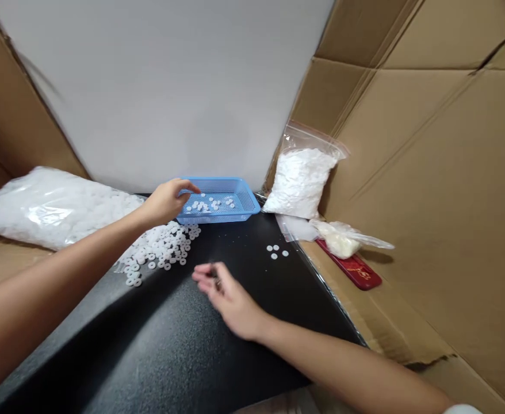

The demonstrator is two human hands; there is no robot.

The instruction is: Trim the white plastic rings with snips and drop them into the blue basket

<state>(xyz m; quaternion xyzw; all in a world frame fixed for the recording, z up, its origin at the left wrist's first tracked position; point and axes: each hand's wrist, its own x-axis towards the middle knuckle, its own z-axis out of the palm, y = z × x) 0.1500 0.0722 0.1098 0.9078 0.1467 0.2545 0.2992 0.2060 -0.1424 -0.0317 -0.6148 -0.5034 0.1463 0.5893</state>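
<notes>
My left hand (172, 200) hovers over the left end of a blue mesh basket (248, 201), its index finger stretched out and apart from the thumb, with nothing seen in it. Several small white rings (201, 205) lie in the basket. Above the black table my right hand (226, 290) has its fingers curled around a small dark thing, blurred and too small to name. A pile of white rings (166, 244) is spread on the table below my left wrist. Several single rings (274, 256) lie apart to the right.
A large clear bag of white pieces (54, 210) lies at the left. Against the right cardboard wall (433, 190) stands a zip bag of white pieces (299, 181). A small bag (341, 240) rests on a red case (358, 271) beside the table's right edge.
</notes>
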